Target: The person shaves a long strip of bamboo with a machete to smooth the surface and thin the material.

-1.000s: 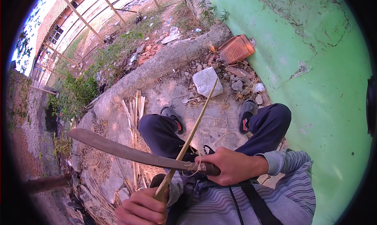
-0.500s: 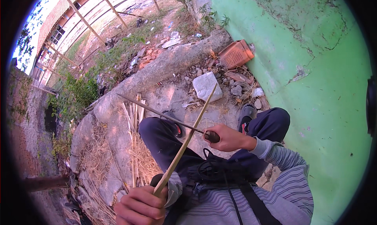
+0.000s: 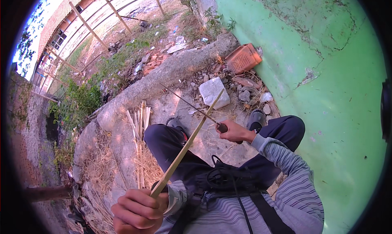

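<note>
A bamboo strip (image 3: 183,150) slants up from the tight left hand (image 3: 139,211), crossed by the machete (image 3: 221,128) the right hand (image 3: 234,132) grips, and looks split already, but what's left is unclear.

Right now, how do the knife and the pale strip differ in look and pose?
The knife has a dark blade and brown handle; the pale strip is yellowish throughout. The knife points up and left from the right hand, while the pale strip points up and right from the left hand. The knife's blade looks thinner from this angle than the pale strip. Both are long, and they cross in the picture.
</note>
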`<state>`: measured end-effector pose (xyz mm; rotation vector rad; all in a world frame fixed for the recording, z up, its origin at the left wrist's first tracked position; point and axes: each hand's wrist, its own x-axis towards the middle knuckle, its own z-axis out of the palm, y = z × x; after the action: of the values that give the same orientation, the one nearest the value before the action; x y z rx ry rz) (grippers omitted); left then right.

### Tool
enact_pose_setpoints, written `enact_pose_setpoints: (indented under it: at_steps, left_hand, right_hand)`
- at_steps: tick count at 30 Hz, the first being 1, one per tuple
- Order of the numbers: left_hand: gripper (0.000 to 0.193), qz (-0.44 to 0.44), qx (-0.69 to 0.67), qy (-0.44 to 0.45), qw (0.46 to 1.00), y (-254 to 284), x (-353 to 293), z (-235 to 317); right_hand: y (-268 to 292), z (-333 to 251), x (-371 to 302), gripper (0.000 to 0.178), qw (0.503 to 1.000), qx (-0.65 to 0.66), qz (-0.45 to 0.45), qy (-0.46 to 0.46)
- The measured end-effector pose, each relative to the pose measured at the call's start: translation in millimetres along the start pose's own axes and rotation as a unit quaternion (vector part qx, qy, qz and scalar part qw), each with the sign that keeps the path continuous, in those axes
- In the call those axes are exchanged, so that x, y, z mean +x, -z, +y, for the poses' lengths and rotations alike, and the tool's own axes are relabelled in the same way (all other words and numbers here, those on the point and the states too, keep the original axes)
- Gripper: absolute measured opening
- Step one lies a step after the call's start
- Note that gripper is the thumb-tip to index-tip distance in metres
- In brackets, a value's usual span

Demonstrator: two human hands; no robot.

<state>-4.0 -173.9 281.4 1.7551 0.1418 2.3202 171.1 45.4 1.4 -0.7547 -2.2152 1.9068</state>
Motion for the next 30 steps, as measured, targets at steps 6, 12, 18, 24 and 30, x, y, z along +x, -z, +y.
enact_pose_setpoints:
  at_steps: [6, 12, 18, 24, 30]
  left_hand:
    - [0.06, -0.088, -0.037, 0.027, 0.995, 11, -2, 5]
    - [0.063, -0.044, -0.013, 0.034, 0.998, -8, -4, -4]
    - [0.039, -0.037, -0.047, 0.0, 0.998, -4, -4, -5]
    - [0.06, -0.05, -0.037, 0.021, 0.998, -12, -4, -3]
    - [0.057, -0.061, -0.051, 0.042, 0.996, -12, 2, -2]
  right_hand:
    - [-4, -42, -15, 0.013, 0.995, -0.045, 0.004, 0.093]
    - [15, 33, 12, 0.013, 0.998, -0.036, 0.05, -0.015]
    - [20, 15, 5, 0.013, 0.998, -0.052, 0.018, 0.036]
    - [33, 52, 18, 0.011, 0.994, -0.092, 0.054, 0.028]
    - [54, 96, 28, 0.013, 0.986, 0.008, 0.107, -0.124]
